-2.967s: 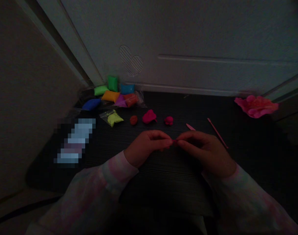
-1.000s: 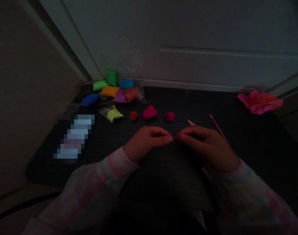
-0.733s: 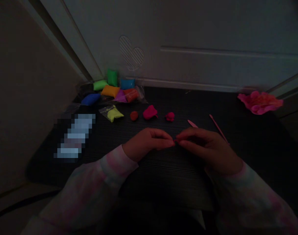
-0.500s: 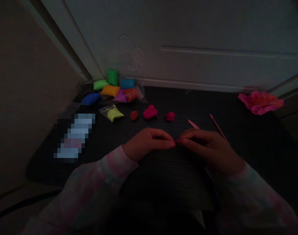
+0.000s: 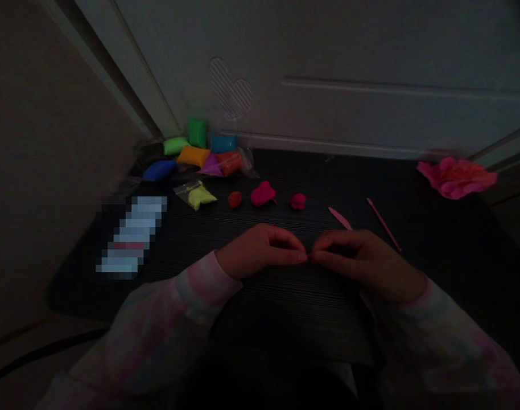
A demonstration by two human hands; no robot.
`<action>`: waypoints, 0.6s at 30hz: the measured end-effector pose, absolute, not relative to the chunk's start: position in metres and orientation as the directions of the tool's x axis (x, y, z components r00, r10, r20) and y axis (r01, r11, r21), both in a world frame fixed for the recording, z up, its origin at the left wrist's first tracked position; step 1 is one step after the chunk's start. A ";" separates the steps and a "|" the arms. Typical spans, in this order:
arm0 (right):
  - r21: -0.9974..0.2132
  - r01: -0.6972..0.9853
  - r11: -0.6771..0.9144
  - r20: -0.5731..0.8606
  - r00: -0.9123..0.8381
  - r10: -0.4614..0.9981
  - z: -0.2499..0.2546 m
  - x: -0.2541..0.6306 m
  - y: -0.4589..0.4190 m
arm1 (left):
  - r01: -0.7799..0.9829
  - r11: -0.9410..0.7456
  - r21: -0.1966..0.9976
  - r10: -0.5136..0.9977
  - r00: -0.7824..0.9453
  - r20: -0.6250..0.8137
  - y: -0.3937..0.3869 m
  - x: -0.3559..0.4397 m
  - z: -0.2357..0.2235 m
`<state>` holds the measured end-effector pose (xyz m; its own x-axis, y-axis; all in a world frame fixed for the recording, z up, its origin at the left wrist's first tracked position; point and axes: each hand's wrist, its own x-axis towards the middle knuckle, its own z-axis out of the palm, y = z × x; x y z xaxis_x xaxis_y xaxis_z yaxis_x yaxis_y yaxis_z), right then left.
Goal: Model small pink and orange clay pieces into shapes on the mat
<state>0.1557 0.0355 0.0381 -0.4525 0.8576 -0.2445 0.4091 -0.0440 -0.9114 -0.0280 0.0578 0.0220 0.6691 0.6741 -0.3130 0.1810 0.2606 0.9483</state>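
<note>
We pinch a tiny pink bit [image 5: 310,258] between our two hands, just over the black table [image 5: 285,307]. Our left hand [image 5: 264,250] has its thumb and pointing finger closed on one end, and our right hand [image 5: 366,265] pinches the other end the same way. The bit is so small and dark that we cannot tell its shape. Past our fingers sit a small pink lump [image 5: 298,201], a big pink lump [image 5: 263,194] and an orange-red ball [image 5: 235,199], all in a row and not touching. Left of them is a little clear bag with yellow stuff [image 5: 200,197]. Behind that we see a pile of bright packets [image 5: 194,155], green, blue, orange, purple and red. A pink flat tool [image 5: 340,218] pokes out behind our right hand, with a thin pink stick [image 5: 383,225] near it. A pink flower [image 5: 456,177] is far over on the right, and a blurry bright screen [image 5: 136,236] is on the left.
</note>
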 end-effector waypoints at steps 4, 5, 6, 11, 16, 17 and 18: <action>-0.923 0.371 -0.098 -0.270 -0.445 0.854 0.037 0.156 0.035 | 0.162 0.285 0.945 0.692 0.647 -0.319 0.057 -0.027 0.022; -0.924 0.364 -0.115 -0.278 -0.436 0.856 0.036 0.156 0.035 | 0.159 0.290 0.944 0.699 0.638 -0.323 0.057 -0.027 0.022; -0.925 0.357 -0.129 -0.284 -0.426 0.859 0.036 0.155 0.035 | 0.157 0.296 0.942 0.705 0.629 -0.327 0.057 -0.027 0.022; -0.925 0.339 -0.170 -0.308 -0.412 0.858 0.035 0.154 0.036 | 0.152 0.306 0.940 0.719 0.610 -0.333 0.056 -0.026 0.022; -0.936 0.271 -0.225 -0.317 -0.368 0.874 0.033 0.152 0.035 | 0.097 0.364 0.926 0.739 0.575 -0.351 0.055 -0.025 0.021; -0.941 0.245 -0.233 -0.310 -0.354 0.882 0.033 0.151 0.035 | 0.081 0.381 0.921 0.741 0.568 -0.357 0.055 -0.025 0.021; -0.947 0.220 -0.235 -0.300 -0.338 0.892 0.032 0.151 0.035 | 0.064 0.396 0.916 0.742 0.564 -0.361 0.055 -0.025 0.021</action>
